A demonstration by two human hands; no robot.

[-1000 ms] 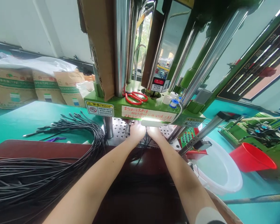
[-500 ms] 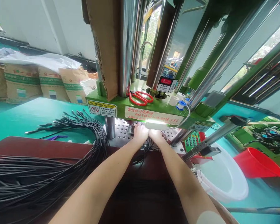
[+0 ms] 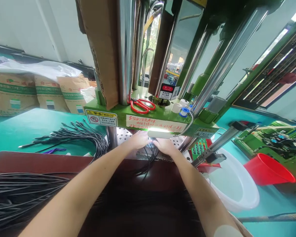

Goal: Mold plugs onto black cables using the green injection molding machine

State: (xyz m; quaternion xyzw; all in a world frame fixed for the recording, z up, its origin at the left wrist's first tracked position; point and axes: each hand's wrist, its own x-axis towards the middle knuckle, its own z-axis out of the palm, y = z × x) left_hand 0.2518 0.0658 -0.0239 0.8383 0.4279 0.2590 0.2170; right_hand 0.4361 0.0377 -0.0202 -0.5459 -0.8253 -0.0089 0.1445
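Observation:
Under the green plate [image 3: 160,116] of a press, my left hand [image 3: 138,140] reaches in from the left, its thumb pointing right. Close beside it is my right hand [image 3: 164,145], thumb pointing left. A small gap separates the two thumbs. From between the hands a bunch of thin black cables [image 3: 150,158] hangs over the front edge of the perforated metal bed [image 3: 123,135]. The white lamp [image 3: 160,134] and its glare cover part of my fingers, so their grip on the cables cannot be made out.
Red-handled scissors [image 3: 143,107] and a blue-and-white tape spool [image 3: 184,112] lie on the plate. Black cables [image 3: 22,191] spread across the brown table [image 3: 39,161] at left. Right of the press stand a white tub [image 3: 251,194], a red bucket [image 3: 268,169] and a green button panel [image 3: 199,148].
My left hand has shifted left and slightly nearer, opening a gap between the hands. More of the cables shows between them. The camera view has turned slightly to the right.

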